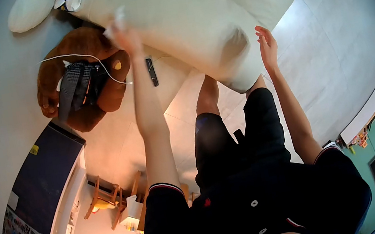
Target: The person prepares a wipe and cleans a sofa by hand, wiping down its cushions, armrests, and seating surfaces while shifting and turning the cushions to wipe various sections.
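Left hand (pixel 127 39) closed on white wad (pixel 120 15), over far-left side of cream sofa (pixel 180 14); wad at its far side, left hand nearer. Right hand (pixel 268 48) apart, fingers loosely open, by sofa's right edge. Wad motion-blurred: long axis, exact finger contact unclear.

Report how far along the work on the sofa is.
The cream sofa looks unmarked near the left hand, so that stretch may be done. In hand: a blurred white item, held by the left hand; the right hand is empty. Possibly left: the dark patch on the sofa, unless it is shadow.
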A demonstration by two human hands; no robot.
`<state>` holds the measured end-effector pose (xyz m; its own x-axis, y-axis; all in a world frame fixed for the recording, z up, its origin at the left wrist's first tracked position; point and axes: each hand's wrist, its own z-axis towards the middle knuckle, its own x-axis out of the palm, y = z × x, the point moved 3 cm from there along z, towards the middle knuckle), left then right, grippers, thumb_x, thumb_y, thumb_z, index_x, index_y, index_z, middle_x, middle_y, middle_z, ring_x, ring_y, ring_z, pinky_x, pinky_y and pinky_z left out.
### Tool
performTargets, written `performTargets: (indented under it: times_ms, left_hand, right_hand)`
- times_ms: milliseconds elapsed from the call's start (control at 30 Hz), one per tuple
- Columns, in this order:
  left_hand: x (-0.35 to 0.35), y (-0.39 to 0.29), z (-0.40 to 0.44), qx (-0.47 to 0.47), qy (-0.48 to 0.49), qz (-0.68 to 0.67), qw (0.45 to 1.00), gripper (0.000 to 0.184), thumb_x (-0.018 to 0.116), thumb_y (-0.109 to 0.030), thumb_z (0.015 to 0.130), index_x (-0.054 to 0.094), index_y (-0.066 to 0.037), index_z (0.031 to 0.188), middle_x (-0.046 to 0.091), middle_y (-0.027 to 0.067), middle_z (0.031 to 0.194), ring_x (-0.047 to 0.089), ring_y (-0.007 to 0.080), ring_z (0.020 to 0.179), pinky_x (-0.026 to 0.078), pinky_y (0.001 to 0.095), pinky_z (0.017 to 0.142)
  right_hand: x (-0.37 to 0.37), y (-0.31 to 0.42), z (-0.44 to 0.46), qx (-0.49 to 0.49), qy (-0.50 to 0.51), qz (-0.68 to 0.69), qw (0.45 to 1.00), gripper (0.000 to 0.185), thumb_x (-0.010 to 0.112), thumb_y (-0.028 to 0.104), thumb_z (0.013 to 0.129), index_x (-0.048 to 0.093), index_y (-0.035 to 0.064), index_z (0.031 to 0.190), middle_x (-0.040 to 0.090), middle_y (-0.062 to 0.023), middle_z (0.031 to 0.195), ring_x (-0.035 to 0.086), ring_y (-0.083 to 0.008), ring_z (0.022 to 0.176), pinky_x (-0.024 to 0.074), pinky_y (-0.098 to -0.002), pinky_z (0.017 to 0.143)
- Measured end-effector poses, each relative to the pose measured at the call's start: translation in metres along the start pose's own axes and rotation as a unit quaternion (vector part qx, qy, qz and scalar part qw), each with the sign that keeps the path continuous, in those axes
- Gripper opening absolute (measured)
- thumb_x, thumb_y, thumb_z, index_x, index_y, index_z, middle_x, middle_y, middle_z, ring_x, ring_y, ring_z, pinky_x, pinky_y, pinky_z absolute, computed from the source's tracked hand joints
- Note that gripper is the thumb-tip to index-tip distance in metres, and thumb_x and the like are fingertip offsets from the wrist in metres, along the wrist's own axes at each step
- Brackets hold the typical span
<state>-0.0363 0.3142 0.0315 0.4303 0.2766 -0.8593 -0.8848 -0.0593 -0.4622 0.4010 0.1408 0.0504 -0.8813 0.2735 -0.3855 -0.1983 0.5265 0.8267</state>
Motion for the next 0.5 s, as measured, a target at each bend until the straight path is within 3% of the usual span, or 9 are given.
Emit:
performTargets:
  times_ms: [33,67,133,200,267,367,400,433,500]
  left_hand:
    - [0.037,-0.009,-0.026,-0.022,0.031,-0.161,0.986,0.063,0.046,0.01,0.077,0.042,0.005,0.14,0.043,0.0228,0.147,0.04,0.0393,0.136,0.025,0.05,0.117]
    - [0.044,-0.039,-0.054,0.005,0.022,-0.086,0.996,0.073,0.046,0.009,0.077,0.032,0.003,0.149,0.027,0.0234,0.159,0.022,0.0421,0.149,0.013,0.0537,0.121]
    - [0.054,-0.079,-0.109,-0.018,0.029,-0.132,0.991,0.08,0.046,0.008,0.077,0.024,0.002,0.154,0.018,0.0231,0.163,0.009,0.0443,0.152,0.005,0.0557,0.122]
    - [0.05,-0.118,-0.167,0.011,0.04,-0.147,0.988,0.083,0.046,0.008,0.077,0.021,0.003,0.155,0.02,0.0233,0.162,0.013,0.0447,0.151,0.007,0.0562,0.122]
    - [0.048,-0.155,-0.235,-0.019,0.094,-0.161,0.982,0.081,0.044,0.01,0.078,0.017,0.007,0.155,0.027,0.0233,0.159,0.016,0.0441,0.15,0.007,0.0529,0.123]
    - [0.06,-0.187,-0.336,-0.011,0.225,-0.194,0.955,0.073,0.045,0.009,0.081,0.027,0.008,0.151,0.025,0.0192,0.161,0.02,0.0417,0.15,0.012,0.0536,0.123]
    - [0.066,-0.196,-0.368,-0.004,0.24,-0.236,0.942,0.075,0.048,0.01,0.08,0.026,0.008,0.152,0.028,0.0198,0.16,0.021,0.0413,0.149,0.015,0.0536,0.122]
    - [0.049,-0.217,-0.387,0.021,0.276,-0.185,0.943,0.074,0.046,0.01,0.082,0.026,0.003,0.153,0.033,0.0197,0.158,0.021,0.0376,0.15,0.014,0.0514,0.122]
    - [0.019,-0.239,-0.411,0.058,0.305,-0.227,0.923,0.071,0.04,0.01,0.085,0.025,0.001,0.154,0.035,0.0207,0.156,0.025,0.0342,0.149,0.019,0.0448,0.122]
  right_hand:
    - [0.001,-0.001,-0.004,0.0,-0.005,0.0,1.0,0.031,0.047,0.014,0.101,0.062,0.0019,0.125,0.067,-0.0113,0.124,0.062,-0.0233,0.114,0.0468,-0.0354,0.098]
    - [0.002,-0.003,-0.01,0.003,-0.019,0.012,1.0,0.031,0.047,0.014,0.101,0.062,0.001,0.125,0.067,-0.0115,0.123,0.062,-0.0229,0.113,0.0466,-0.035,0.098]
    - [0.004,-0.015,-0.025,0.01,-0.029,0.021,0.999,0.031,0.047,0.014,0.101,0.062,0.0001,0.124,0.067,-0.0117,0.122,0.063,-0.0226,0.112,0.0464,-0.0346,0.099]
    - [0.007,-0.032,-0.041,0.012,-0.053,0.029,0.998,0.031,0.047,0.014,0.101,0.063,-0.0008,0.123,0.068,-0.0124,0.119,0.063,-0.022,0.111,0.0467,-0.0337,0.097]
    - [0.008,-0.049,-0.057,0.012,-0.049,0.031,0.998,0.031,0.047,0.014,0.101,0.063,-0.0008,0.122,0.068,-0.0128,0.119,0.063,-0.0219,0.111,0.0467,-0.0334,0.097]
    - [0.004,-0.062,-0.08,0.001,-0.045,0.046,0.998,0.03,0.047,0.013,0.1,0.064,-0.0013,0.121,0.068,-0.0131,0.118,0.063,-0.0217,0.111,0.0468,-0.0328,0.096]
    - [0.001,-0.061,-0.089,0.01,-0.049,0.059,0.997,0.03,0.047,0.013,0.1,0.064,-0.0017,0.12,0.068,-0.0135,0.118,0.063,-0.022,0.11,0.0471,-0.0329,0.096]
    - [-0.006,-0.062,-0.097,0.023,-0.051,0.073,0.996,0.03,0.048,0.013,0.1,0.064,-0.0021,0.12,0.068,-0.014,0.118,0.063,-0.0223,0.109,0.0473,-0.0331,0.095]
    - [-0.032,-0.072,-0.105,0.001,-0.056,0.075,0.996,0.03,0.048,0.013,0.1,0.064,-0.0024,0.12,0.068,-0.014,0.118,0.064,-0.0228,0.108,0.0476,-0.0335,0.095]
